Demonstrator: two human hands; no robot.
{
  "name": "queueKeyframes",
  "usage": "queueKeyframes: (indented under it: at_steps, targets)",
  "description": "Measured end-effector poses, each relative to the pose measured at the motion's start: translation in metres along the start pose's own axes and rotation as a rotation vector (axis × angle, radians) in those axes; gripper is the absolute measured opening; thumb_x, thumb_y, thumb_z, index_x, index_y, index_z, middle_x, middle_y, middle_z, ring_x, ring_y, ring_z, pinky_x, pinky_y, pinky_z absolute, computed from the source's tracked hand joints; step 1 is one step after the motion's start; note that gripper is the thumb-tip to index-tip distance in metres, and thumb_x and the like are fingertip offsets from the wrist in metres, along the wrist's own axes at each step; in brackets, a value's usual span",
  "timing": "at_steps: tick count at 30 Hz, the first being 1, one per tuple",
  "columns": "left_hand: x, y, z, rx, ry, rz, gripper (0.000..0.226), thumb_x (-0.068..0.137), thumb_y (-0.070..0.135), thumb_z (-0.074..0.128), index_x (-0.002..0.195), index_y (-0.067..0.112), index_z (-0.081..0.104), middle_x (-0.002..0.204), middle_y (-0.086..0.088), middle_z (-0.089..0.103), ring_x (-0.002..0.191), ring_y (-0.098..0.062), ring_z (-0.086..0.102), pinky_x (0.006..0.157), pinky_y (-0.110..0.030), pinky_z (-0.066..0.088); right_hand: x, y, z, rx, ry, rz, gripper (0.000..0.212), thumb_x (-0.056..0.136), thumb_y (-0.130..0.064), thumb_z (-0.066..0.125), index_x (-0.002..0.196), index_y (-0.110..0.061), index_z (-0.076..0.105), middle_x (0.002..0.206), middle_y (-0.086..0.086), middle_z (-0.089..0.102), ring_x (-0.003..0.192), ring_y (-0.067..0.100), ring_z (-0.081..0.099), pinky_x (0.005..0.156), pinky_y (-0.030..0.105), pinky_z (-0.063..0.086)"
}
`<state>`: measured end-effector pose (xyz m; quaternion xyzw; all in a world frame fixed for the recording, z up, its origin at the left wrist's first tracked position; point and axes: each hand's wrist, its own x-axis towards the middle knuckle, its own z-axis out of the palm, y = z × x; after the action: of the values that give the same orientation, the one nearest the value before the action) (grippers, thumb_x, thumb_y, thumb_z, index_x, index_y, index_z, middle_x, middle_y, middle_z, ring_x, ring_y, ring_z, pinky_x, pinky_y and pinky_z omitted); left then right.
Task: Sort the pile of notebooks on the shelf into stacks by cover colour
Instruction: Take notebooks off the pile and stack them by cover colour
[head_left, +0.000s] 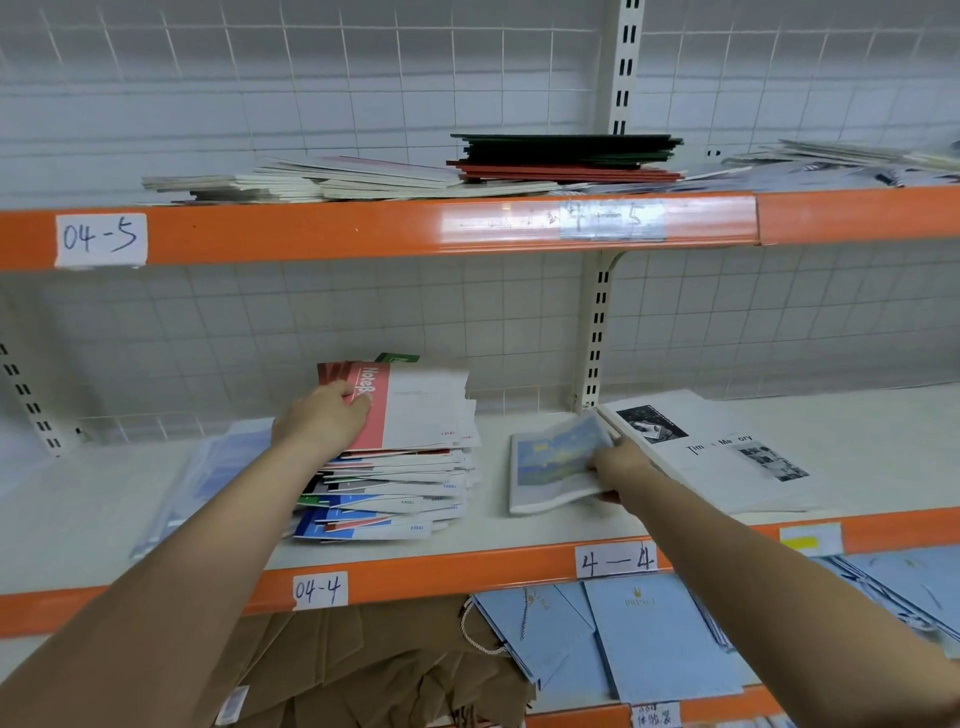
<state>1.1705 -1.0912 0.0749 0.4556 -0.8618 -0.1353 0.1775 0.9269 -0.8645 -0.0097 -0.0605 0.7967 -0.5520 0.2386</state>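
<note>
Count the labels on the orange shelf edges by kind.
Handwritten labels: 5 (04-5, 4-5, 04-4, 4-4, bottom one)
Yellow-marked tag: 1
Total: 6

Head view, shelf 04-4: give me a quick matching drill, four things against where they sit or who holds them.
Things:
1. Pink-and-white notebook
2. Blue painted-cover booklet
3. White sheet with black-and-white photos
4. Dark green and red stack of covers

Places:
A. On the upper shelf, 04-5
B. Top of the mixed pile, under the left hand
C. Flat on the shelf, right of the booklet
D. Gripped by the right hand

Pairs: 1-B, 2-D, 3-C, 4-A
</note>
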Motion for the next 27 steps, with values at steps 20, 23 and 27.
queueKeyframes:
  at_steps: [20, 23, 27]
  targets:
    - [-0.052, 0.132, 0.028, -1.174, -0.328, -0.139, 0.039, 0.089, 0.007, 0.053, 0.127, 0.006, 0.047, 0.121, -0.021, 0.058, 0.102, -0.036, 0.063, 0.079, -0.044, 0.054, -0.070, -0.054, 0.000, 0.435, -0.181, -0.367, 0.013, 0.088, -0.011, 0.057, 0.090, -0.022, 0.049, 0.091, 0.001, 0.062, 0.073, 0.014, 0.062, 0.049, 0.023, 0.050]
    - [-0.051, 0.125, 0.025, -1.177, -0.276, -0.127, 0.038, 0.086, 0.004, 0.051, 0.124, 0.010, 0.048, 0.119, -0.018, 0.059, 0.104, -0.038, 0.062, 0.084, -0.050, 0.053, -0.070, -0.055, 0.003, 0.392, -0.239, -0.366, 0.009, 0.090, -0.018, 0.057, 0.096, -0.022, 0.051, 0.094, 0.002, 0.062, 0.072, 0.013, 0.065, 0.047, 0.022, 0.050]
    - [-0.043, 0.098, 0.006, -1.164, -0.182, -0.132, 0.046, 0.084, 0.003, 0.052, 0.130, 0.008, 0.045, 0.128, -0.015, 0.055, 0.111, -0.035, 0.057, 0.096, -0.052, 0.047, -0.071, -0.064, 0.007, 0.366, -0.310, -0.309, 0.030, 0.090, -0.039, 0.055, 0.111, -0.018, 0.055, 0.095, 0.006, 0.065, 0.057, 0.018, 0.069, 0.048, 0.023, 0.052]
